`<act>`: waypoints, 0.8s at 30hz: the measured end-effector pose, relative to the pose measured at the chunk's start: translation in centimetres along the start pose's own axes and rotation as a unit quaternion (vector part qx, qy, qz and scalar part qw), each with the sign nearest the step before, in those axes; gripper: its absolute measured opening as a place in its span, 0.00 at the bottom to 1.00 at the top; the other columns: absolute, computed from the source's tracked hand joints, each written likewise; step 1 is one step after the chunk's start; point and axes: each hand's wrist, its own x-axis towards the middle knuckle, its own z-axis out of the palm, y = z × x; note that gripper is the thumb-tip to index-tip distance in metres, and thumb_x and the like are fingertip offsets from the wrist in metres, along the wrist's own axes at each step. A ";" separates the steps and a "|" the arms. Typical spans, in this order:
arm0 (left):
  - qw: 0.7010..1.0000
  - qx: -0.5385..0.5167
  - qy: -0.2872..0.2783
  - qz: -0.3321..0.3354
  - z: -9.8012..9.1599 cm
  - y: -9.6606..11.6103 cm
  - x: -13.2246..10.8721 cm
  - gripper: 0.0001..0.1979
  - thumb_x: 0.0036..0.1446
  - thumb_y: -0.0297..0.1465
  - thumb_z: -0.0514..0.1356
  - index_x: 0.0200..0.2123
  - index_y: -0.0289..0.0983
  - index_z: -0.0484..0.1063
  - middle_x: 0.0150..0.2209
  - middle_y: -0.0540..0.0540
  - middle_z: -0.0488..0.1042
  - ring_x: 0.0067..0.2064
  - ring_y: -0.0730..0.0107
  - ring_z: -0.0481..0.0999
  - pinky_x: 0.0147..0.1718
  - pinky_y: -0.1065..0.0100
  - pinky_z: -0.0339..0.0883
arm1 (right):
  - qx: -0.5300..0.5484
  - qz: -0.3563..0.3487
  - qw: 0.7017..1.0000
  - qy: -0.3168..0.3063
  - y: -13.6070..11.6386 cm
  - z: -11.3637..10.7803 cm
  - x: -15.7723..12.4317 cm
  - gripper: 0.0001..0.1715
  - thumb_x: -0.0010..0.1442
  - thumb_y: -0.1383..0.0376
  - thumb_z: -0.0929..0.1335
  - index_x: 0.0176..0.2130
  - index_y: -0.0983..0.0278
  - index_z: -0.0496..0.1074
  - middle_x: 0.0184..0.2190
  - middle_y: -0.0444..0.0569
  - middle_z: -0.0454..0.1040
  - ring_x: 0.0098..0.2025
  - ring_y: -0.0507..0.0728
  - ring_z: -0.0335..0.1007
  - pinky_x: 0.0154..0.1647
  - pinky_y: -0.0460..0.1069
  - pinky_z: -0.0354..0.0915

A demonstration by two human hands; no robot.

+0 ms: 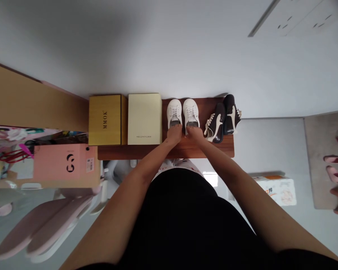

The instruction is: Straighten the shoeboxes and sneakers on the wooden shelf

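Note:
Two white lace-up sneakers stand side by side on a dark wooden shelf [197, 150], toes toward the wall. My left hand [174, 134] is closed on the heel of the left white sneaker [174, 110]. At the heel of the right white sneaker [190, 110], my right hand [193, 134] is closed in the same way. The fingertips of both hands are hidden by the shoe heels and the backs of the hands. Just right of them a pair of dark brown sneakers [220, 119] with cream stripes lies at an angle.
Left of the white sneakers stand a cream shoebox [144, 118] and a mustard-yellow box [104, 120]. A pink box [58, 162] and a pink padded chair [45, 225] are at the lower left. A white package [278, 190] lies on the floor at right.

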 end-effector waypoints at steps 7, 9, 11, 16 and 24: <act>0.999 0.050 -0.016 -0.012 0.2 -0.2 -0.6 0.16 0.65 0.21 0.52 0.54 0.30 0.70 0.54 0.28 0.74 0.60 0.45 0.73 0.63 0.50 0.63 | -0.003 -0.028 0.999 0.018 0.0 0.9 -0.3 0.16 0.65 0.64 0.70 0.51 0.68 0.73 0.51 0.65 0.77 0.51 0.67 0.74 0.52 0.56 0.67; 0.999 0.023 -0.001 -0.027 0.3 -0.4 -0.9 0.15 0.64 0.22 0.55 0.54 0.29 0.70 0.54 0.28 0.74 0.60 0.44 0.73 0.62 0.50 0.62 | 0.004 -0.040 0.998 0.046 0.3 1.0 -1.1 0.15 0.66 0.63 0.69 0.51 0.68 0.73 0.53 0.66 0.75 0.54 0.67 0.71 0.54 0.56 0.65; 0.999 -0.009 0.029 -0.028 0.1 -0.3 -1.1 0.15 0.64 0.23 0.59 0.53 0.29 0.70 0.54 0.28 0.73 0.61 0.43 0.72 0.64 0.50 0.61 | 0.028 -0.041 0.995 0.088 1.2 1.0 -2.4 0.17 0.68 0.61 0.67 0.51 0.68 0.73 0.54 0.65 0.74 0.55 0.68 0.69 0.56 0.57 0.64; 0.994 -0.008 0.069 0.087 0.2 2.1 -1.1 0.14 0.66 0.26 0.58 0.54 0.33 0.69 0.55 0.31 0.71 0.62 0.45 0.69 0.65 0.49 0.58 | 0.150 0.004 0.960 0.236 6.8 1.4 -6.7 0.20 0.71 0.56 0.63 0.51 0.67 0.73 0.51 0.61 0.75 0.55 0.66 0.67 0.61 0.58 0.61; 0.984 -0.060 -0.095 0.140 7.3 10.5 0.2 0.22 0.63 0.30 0.64 0.58 0.30 0.68 0.56 0.30 0.74 0.60 0.51 0.74 0.59 0.57 0.67 | 0.215 0.284 0.909 0.216 19.9 2.3 -7.0 0.38 0.54 0.51 0.74 0.57 0.70 0.67 0.53 0.66 0.73 0.58 0.72 0.68 0.60 0.64 0.64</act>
